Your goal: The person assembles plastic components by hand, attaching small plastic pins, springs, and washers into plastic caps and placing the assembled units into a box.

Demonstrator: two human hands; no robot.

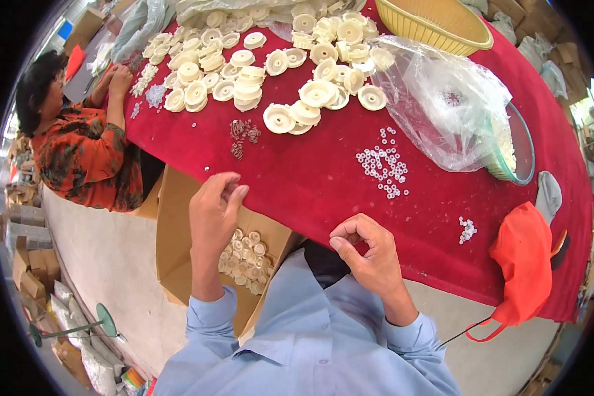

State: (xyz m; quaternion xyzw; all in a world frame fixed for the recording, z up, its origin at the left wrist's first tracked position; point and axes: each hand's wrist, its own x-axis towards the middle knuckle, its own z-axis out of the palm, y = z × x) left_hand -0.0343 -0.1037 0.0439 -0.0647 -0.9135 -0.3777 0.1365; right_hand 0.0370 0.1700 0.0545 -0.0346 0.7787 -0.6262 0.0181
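Note:
My left hand point(216, 210) hovers at the near edge of the red cloth-covered table point(297, 178), above an open cardboard box point(176, 231). Its fingers are bent, the thumb stands apart, and I see nothing in it. My right hand point(369, 254) is closed in a pinch over the table's edge; whatever its fingertips may hold is too small to make out. Small white rings point(383, 165) lie scattered beyond the right hand. Farther left is a heap of small dark metal pieces point(244, 136). Cream plastic wheels point(318, 94) are piled at the back, and similar round parts point(247, 259) lie inside the box.
A clear plastic bag point(442, 99) and a glassy green-rimmed basket point(512, 148) of white pieces stand at right. Behind is a yellow basket point(435, 26). A red bag point(523, 254) lies at the right edge, near a few white bits point(467, 230). Another person point(89, 148) works at far left.

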